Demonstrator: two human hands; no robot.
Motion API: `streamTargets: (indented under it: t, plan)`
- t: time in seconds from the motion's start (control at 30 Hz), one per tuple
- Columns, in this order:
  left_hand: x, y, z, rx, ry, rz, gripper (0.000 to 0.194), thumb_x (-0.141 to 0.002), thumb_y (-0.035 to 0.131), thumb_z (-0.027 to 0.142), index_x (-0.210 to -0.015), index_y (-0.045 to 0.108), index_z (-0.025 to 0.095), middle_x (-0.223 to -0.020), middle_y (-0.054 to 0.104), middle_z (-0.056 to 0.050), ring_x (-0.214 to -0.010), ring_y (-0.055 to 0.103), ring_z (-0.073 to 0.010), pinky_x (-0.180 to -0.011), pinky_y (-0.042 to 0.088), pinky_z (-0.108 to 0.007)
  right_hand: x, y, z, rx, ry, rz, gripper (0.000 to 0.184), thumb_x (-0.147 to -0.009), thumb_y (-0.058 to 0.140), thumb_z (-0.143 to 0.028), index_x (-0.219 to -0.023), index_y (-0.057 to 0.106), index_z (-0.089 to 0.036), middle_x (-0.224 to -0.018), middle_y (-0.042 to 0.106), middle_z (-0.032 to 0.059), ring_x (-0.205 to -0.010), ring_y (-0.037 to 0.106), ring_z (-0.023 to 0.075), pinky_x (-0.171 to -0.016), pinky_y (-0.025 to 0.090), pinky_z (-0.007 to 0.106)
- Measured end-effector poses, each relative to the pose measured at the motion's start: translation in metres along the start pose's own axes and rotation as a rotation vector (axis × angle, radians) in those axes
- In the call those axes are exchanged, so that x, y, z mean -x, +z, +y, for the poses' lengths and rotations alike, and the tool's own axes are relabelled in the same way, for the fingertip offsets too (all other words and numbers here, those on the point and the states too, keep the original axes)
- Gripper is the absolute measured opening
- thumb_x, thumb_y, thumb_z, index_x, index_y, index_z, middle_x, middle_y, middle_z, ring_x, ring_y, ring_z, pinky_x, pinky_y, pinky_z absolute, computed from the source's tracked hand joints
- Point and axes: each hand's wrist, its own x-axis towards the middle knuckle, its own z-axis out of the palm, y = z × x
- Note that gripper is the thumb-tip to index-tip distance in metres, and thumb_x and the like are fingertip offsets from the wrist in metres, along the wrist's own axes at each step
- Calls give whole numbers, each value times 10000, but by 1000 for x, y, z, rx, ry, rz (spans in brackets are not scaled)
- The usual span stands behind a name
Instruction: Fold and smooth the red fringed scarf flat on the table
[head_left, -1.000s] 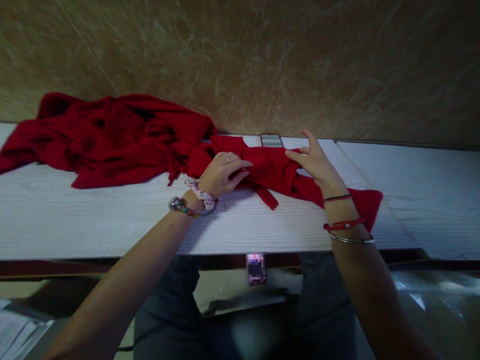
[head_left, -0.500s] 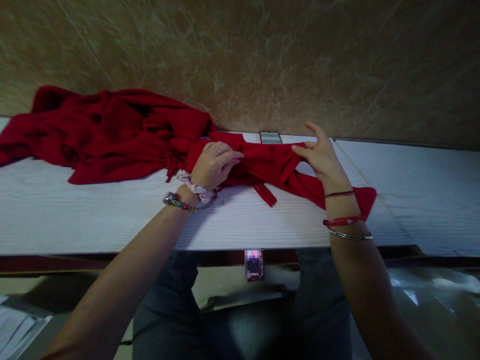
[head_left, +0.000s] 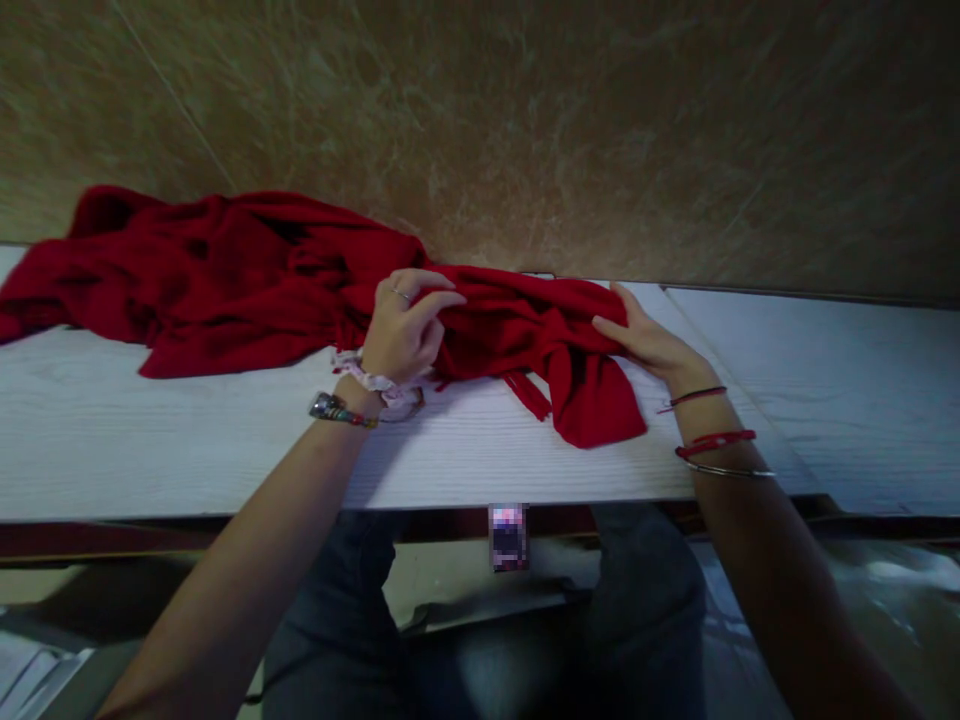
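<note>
A long red cloth (head_left: 225, 280) with a fringed end lies crumpled across the white table (head_left: 150, 440), from the far left to the middle. My left hand (head_left: 405, 325) is closed on a bunched part of the cloth near its middle. My right hand (head_left: 645, 335) rests against the cloth's right end, with its fingertips tucked into the folds. That end hangs in a loose flap (head_left: 592, 400) on the table between my two hands. Both wrists wear bracelets.
A brown marbled wall (head_left: 525, 130) rises directly behind the table. A second white tabletop (head_left: 825, 350) adjoins on the right. My legs in dark trousers (head_left: 487, 640) show below the front edge, with a small tag (head_left: 508, 535) hanging there.
My right hand drew the cloth's right end in from the table's right side, so it now lies bunched between my hands. The cloth now covers the phone by the wall.
</note>
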Motion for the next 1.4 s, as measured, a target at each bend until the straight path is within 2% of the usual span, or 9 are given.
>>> streamTargets:
  t: [0.1, 0.23, 0.53, 0.67, 0.8, 0.9, 1.1, 1.27, 1.4]
  plan:
    - [-3, 7, 20, 119, 229, -282, 303, -771, 528, 288, -1052, 570, 183, -1088, 548, -76, -1003, 490, -206, -839, 387, -345, 14, 5, -3, 100, -62, -177, 881, -470, 771, -201, -1244, 359, -286, -1212, 518, 40, -1078, 511, 204, -868, 460, 399]
    - [2, 22, 22, 38, 318, -492, 331, -791, 532, 289, -1106, 553, 188, -1057, 595, -70, -950, 538, -187, -761, 404, -299, 11, -2, 1, 126, -128, 18, 892, -443, 760, -172, -1242, 375, -263, -1176, 530, 53, -1030, 535, 219, -816, 488, 388]
    - [1, 7, 3, -83, 95, -104, 222, -869, 404, 195, -915, 622, 187, -817, 621, -23, -734, 543, -136, -697, 405, -292, -7, -33, 5, -201, -97, 633, 522, -592, 547, -100, -1069, 436, -280, -671, 533, -76, -602, 561, 98, -556, 472, 247]
    - [-1, -5, 0, -55, -2, -62, 258, -824, 448, 194, -1049, 567, 155, -971, 579, -79, -901, 518, -189, -777, 410, -335, -4, -33, 4, -251, -32, 530, 554, -615, 538, -137, -1113, 388, -329, -683, 520, -90, -619, 568, 99, -572, 486, 272]
    - [-2, 10, 30, 42, 276, -226, 357, -780, 506, 241, -1132, 520, 180, -1176, 511, -100, -1077, 457, -227, -874, 360, -382, 5, -7, -1, -103, -43, 203, 747, -551, 661, -206, -1207, 335, -351, -777, 587, -69, -684, 592, 133, -618, 508, 315]
    - [-2, 32, 50, 12, 380, -318, 330, -814, 477, 211, -1141, 516, 228, -1185, 536, -73, -1077, 474, -213, -875, 332, -396, 10, 15, -5, 24, -152, 125, 777, -524, 692, -189, -1220, 368, -308, -832, 615, -26, -721, 589, 152, -677, 509, 332]
    - [1, 46, 47, -61, 431, -304, 228, -851, 424, 133, -988, 593, 202, -845, 669, -21, -815, 579, -147, -840, 338, -360, 5, 15, -2, 142, -283, 393, 586, -607, 615, -189, -1159, 430, -260, -873, 606, 15, -787, 584, 175, -700, 496, 353]
    - [-3, 23, 34, -85, 381, -116, 229, -860, 407, 121, -937, 606, 205, -839, 666, 7, -762, 573, -125, -829, 361, -357, -5, -15, 8, 38, -326, 647, 502, -633, 576, -226, -1099, 394, -272, -809, 565, -11, -769, 589, 170, -663, 497, 359]
    - [-4, -2, 7, -172, 166, 40, 233, -854, 408, 118, -932, 614, 196, -802, 650, 6, -733, 564, -132, -808, 393, -372, -11, -35, 14, -125, -296, 800, 468, -598, 566, -171, -1023, 398, -271, -725, 524, -41, -710, 584, 156, -648, 503, 354]
